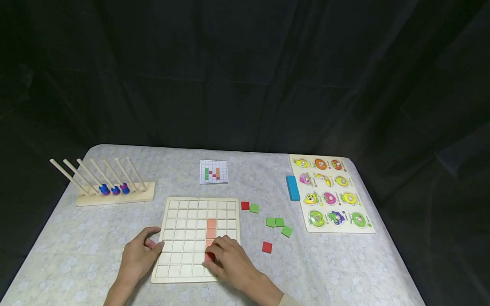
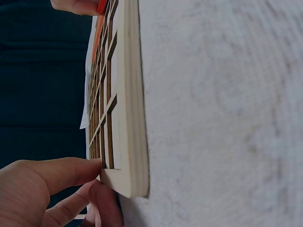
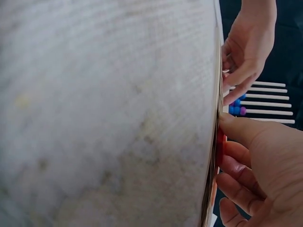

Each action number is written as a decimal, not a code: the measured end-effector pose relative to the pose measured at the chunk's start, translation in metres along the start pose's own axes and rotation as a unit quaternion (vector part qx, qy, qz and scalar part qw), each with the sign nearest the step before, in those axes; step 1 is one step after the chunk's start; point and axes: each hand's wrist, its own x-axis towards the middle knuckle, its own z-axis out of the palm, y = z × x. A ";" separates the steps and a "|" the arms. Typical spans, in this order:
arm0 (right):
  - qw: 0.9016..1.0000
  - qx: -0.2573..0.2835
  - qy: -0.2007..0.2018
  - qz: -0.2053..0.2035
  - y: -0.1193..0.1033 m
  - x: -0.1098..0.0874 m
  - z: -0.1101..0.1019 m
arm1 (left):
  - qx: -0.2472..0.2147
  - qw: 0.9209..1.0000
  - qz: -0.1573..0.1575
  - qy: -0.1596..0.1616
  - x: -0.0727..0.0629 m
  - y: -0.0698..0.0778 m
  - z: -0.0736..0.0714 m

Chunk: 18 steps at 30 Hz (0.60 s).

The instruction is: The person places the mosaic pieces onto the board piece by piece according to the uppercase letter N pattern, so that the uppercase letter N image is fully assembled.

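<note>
A square wooden grid board (image 1: 187, 245) lies on the table, with a column of orange tiles (image 1: 211, 233) in its cells right of the middle. My right hand (image 1: 233, 261) is over the lower part of that column and pinches a red tile (image 3: 220, 146) between thumb and fingers, low at the board's surface. At the board's left edge is my left hand (image 1: 138, 257). Its thumb lies on the rim and its curled fingers are against the side, gripping the edge, as the left wrist view shows. Part of the column is hidden behind my right hand.
Loose green tiles (image 1: 279, 222) and red tiles (image 1: 267, 247) lie right of the board. Behind it is a pattern card (image 1: 214, 171). A peg stand (image 1: 115, 196) with blue and purple beads stands at left. A blue block (image 1: 293, 188) and fruit puzzle board (image 1: 333, 197) lie at right.
</note>
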 end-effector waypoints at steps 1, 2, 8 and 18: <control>1.000 -0.001 0.003 0.000 0.000 0.000 0.000 | 0.000 1.000 0.001 0.000 0.000 0.000 0.000; 1.000 -0.001 0.006 -0.001 0.000 0.000 0.001 | 0.001 1.000 0.003 -0.001 0.000 0.000 0.000; 1.000 0.001 0.009 0.001 -0.001 -0.001 0.002 | 0.002 1.000 0.006 -0.002 0.000 -0.001 -0.001; 1.000 0.011 0.005 0.015 -0.002 -0.003 0.001 | -0.001 1.000 0.010 -0.002 0.000 -0.001 0.000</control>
